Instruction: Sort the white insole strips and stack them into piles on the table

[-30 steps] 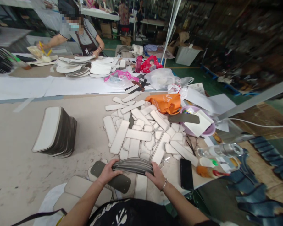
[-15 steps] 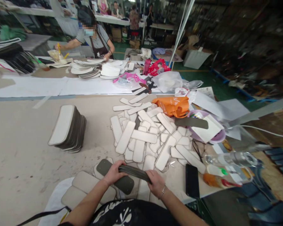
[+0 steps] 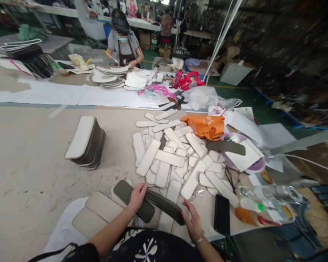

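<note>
My left hand [image 3: 138, 198] grips one end of a stack of dark grey rounded strips [image 3: 166, 206], which is fanned slightly along its edges. At the stack's other end is my right hand [image 3: 191, 221], its fingers apart; whether it touches the strips I cannot tell. Under my left hand lies a single dark rounded panel [image 3: 146, 211] with its dark face up. Ahead, a loose heap of white strips with dark edges [image 3: 169, 158] spreads over the table. Larger pale panels [image 3: 105, 206] lie by my left forearm.
A neat stack of white-topped panels [image 3: 82, 140] stands at left. To the right are a black phone [image 3: 222, 214], a clear bottle [image 3: 270, 194], a lilac basin [image 3: 258, 165] and an orange bag [image 3: 205, 126]. Across the table a co-worker [image 3: 125, 43] sits behind curved white pieces [image 3: 109, 77].
My right hand has loosened from the stack's end and its fingers have spread. The strips have fanned and tilted down to the right. The view has shifted slightly left.
</note>
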Tool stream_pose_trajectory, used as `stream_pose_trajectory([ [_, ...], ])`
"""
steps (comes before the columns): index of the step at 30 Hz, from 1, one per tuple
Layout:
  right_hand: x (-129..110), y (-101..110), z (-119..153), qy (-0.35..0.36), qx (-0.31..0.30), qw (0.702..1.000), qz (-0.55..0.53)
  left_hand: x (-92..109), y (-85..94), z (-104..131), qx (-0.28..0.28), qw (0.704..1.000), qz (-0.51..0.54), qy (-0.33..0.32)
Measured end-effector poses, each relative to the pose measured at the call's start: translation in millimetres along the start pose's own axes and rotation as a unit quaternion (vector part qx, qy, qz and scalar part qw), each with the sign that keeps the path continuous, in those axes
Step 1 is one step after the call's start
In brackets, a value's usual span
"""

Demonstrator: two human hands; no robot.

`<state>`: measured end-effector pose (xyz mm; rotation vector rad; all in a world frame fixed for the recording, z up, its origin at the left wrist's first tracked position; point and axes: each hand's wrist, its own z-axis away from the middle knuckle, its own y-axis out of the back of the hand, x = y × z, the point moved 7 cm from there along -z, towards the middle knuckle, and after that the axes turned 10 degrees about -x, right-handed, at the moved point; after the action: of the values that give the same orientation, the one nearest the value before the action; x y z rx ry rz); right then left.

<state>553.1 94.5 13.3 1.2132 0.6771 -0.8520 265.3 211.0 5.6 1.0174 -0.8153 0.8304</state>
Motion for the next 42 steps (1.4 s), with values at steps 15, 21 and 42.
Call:
stream_pose_trajectory([
  [15, -50.1, -20.6, -20.1, 0.079, -0.035, 0.98, 0.178, -5.2, -0.1, 0.0, 0.073, 0.997, -0.015, 0.031],
  [21, -64.1, -60.4, -33.8, 0.026, -0.204, 0.924, 0.323, -3.6, -1.4, -1.5, 0.07, 0.997, 0.004, 0.023],
  [42, -238.5, -273.3, -275.0, -0.121, -0.206, 0.907, -0.346, -104.2, 119.1, 53.3, 0.175, 0.964, -0.098, 0.173],
])
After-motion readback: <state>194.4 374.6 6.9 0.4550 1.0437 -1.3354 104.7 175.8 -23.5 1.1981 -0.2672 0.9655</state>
